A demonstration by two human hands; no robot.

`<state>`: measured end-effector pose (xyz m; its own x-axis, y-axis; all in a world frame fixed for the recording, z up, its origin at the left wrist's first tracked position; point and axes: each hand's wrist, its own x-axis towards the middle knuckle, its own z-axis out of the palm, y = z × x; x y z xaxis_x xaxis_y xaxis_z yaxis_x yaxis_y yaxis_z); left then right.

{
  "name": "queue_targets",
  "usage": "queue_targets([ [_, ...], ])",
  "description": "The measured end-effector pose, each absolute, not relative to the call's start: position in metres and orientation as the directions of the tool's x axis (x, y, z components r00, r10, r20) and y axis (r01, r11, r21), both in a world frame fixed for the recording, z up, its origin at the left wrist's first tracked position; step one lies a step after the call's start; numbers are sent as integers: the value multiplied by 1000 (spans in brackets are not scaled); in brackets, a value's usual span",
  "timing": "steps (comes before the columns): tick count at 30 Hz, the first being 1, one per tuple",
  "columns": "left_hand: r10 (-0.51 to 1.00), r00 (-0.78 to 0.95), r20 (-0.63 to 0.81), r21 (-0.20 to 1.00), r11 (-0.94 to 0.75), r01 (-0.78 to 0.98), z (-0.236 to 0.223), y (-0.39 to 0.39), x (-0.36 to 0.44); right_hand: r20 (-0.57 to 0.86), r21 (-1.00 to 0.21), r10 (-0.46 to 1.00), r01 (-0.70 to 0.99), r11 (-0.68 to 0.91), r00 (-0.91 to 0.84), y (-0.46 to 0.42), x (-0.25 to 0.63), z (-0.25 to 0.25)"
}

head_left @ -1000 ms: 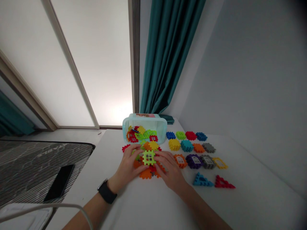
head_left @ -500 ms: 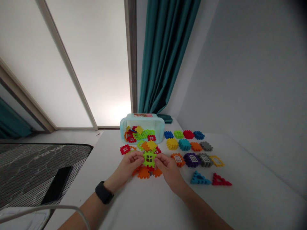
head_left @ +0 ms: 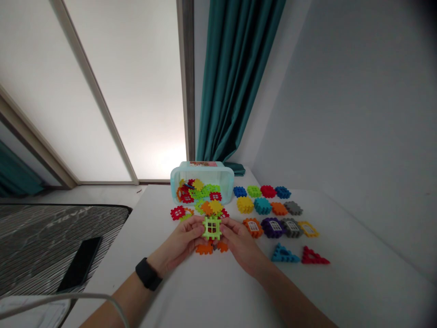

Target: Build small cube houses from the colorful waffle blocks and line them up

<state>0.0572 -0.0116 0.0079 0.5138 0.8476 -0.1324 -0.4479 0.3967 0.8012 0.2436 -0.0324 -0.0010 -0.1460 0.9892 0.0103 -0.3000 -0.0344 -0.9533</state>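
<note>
A lime-green square building block with a window cutout (head_left: pixel 212 228) is held up between my two hands. My left hand (head_left: pixel 186 236) pinches its left edge with thumb and fingers. On the right edge, the thumb and fingers of my right hand (head_left: pixel 239 241) are closed. Orange notched blocks (head_left: pixel 204 248) lie on the table just below the held block, partly covered by my fingers. Behind it sit a yellow block (head_left: pixel 216 207) and a red window block (head_left: pixel 178 212) in a loose pile.
A pale blue tub (head_left: pixel 223 175) lies on its side at the back, mixed blocks spilling out. To the right, stacks sorted by colour stand in rows, among them a purple window stack (head_left: pixel 272 228). Blue (head_left: pixel 284 253) and red triangles (head_left: pixel 314 256) lie nearer. A phone (head_left: pixel 80 263) is at left.
The green block has tilted slightly and looks paler. My left fingers now spread lower beneath it, hiding more of the orange blocks. The sorted rows are unchanged.
</note>
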Motion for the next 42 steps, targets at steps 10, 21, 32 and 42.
queue_targets([
  [10, 894, 448, -25, 933, 182, -310, 3, -9, 55, 118, -991, 987, -71, 110, -110, -29, 250, -5],
  [21, 838, 460, 294, 920, -378, 101, 9, -8, 40, 768, -427, 590, 485, 763, -251, -39, 259, -7],
  [32, 730, 513, 452, 749, -623, 227, 5, -3, 37, 796, -245, 488, 546, 801, -358, -36, 266, -2],
  [42, 479, 421, 770, 202, -809, 551, -1, 3, 31, 726, -84, 515, 685, 724, -456, -33, 264, 2],
])
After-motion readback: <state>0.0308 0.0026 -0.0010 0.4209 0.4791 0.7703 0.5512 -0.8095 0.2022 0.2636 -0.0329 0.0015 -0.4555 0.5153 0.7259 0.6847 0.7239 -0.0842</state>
